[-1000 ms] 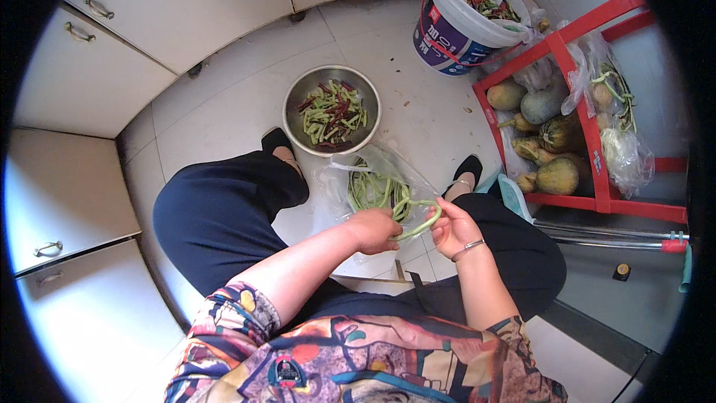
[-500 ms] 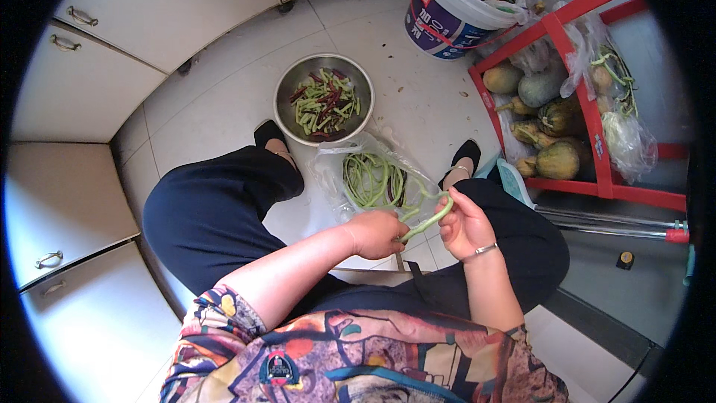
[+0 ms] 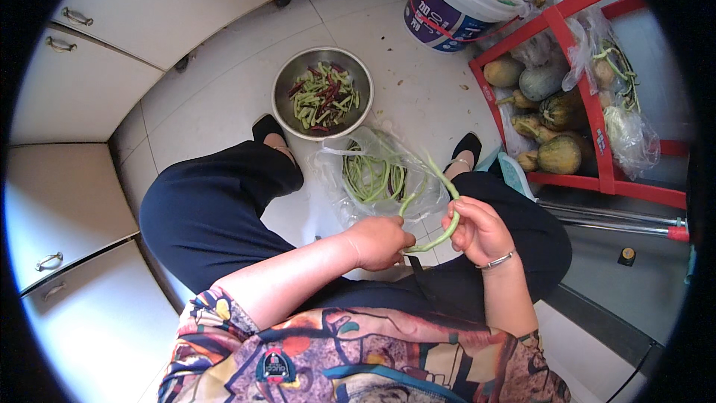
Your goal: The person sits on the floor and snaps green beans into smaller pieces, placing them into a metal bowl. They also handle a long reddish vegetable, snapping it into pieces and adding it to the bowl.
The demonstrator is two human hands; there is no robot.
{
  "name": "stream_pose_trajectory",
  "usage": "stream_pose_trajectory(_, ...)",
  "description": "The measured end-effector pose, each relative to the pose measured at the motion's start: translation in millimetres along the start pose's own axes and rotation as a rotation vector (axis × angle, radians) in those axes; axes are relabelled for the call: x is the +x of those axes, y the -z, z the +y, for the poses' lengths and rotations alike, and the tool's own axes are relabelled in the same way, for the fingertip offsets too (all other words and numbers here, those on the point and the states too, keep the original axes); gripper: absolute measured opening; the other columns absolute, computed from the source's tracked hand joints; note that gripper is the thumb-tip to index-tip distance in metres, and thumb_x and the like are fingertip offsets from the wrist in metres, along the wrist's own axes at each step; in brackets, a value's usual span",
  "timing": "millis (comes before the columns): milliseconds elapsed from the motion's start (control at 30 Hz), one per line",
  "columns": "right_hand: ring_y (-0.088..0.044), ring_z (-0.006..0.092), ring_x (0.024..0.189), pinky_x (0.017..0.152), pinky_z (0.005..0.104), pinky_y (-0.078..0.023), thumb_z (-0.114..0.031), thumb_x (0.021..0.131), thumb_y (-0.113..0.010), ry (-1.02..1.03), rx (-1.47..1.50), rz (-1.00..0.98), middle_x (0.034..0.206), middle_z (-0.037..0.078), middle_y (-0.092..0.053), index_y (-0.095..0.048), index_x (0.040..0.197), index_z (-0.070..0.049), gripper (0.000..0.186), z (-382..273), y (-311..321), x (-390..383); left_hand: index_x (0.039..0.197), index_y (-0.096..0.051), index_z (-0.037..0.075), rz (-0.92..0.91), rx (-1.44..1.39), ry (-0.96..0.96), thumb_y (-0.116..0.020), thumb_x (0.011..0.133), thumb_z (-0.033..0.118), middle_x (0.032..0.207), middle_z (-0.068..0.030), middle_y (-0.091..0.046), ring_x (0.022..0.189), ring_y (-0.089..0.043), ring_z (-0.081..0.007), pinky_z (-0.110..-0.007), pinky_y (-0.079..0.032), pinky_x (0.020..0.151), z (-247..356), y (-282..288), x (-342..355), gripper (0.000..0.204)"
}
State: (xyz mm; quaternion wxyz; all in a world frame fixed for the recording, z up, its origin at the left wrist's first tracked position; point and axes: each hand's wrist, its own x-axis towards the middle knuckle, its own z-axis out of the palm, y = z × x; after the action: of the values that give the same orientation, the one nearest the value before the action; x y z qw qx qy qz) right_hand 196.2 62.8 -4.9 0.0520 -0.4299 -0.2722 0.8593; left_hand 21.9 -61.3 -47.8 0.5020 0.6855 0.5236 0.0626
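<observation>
A long green bean (image 3: 440, 241) curves between my two hands over my lap. My left hand (image 3: 380, 242) is closed around its lower end. With thumb and fingers, my right hand (image 3: 477, 228) pinches the bean farther along, and its thin tip sticks up past the fingers. Just beyond my hands lies an open clear plastic bag (image 3: 328, 179) with coiled long beans (image 3: 373, 179) inside, mostly green, some dark. Past the bag, a round metal bowl (image 3: 367, 97) on the floor holds snapped green and dark red bean pieces (image 3: 326, 97).
A white and purple bucket (image 3: 440, 19) of vegetable scraps stands far right. Beside it, a red-framed rack (image 3: 600, 142) holds several squashes (image 3: 558, 155) and bagged vegetables. Metal poles (image 3: 611, 222) lie below. Pale cabinets (image 3: 82, 179) line the left; my feet flank the bag on tiled floor.
My right hand has shifted slightly right and down along the bean, which now bows more, its tip pointing up. My left hand has moved slightly right. The bag sits a little more spread.
</observation>
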Motion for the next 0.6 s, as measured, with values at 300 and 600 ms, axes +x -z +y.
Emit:
stream_pose_trajectory(300, -0.055, 0.008, 0.05, 0.047, 0.0193, -0.046, -0.019, 0.092, -0.051, 0.078, -0.268, -0.087, 0.074, 0.005, -0.061, -0.054, 0.086, -0.004, 0.017, -18, -19, 8, 0.107, -0.061, 0.014, 0.249, -0.119, 0.085, -0.061, 0.079, 0.016, 0.105, -0.0148, -0.055, 0.095, -0.056, -0.0351, -0.043, -0.046, 0.08, -24, 8, 5, 0.028)
stream_pose_trajectory(600, -0.052, 0.0072, 0.054, 0.052, 0.0196, -0.043, -0.017, 0.09, -0.054, 0.094, -0.52, -0.251, 0.077, 0.004, -0.06, -0.054, 0.088, -0.004, 0.013, -33, -30, -8, 0.126, -0.044, 0.002, 0.763, -1.545, 0.077, -0.05, 0.095, 0.022, 0.101, -0.0063, -0.061, 0.077, -0.059, -0.0108, -0.023, -0.048, 0.065, -45, 76, 4, 0.038)
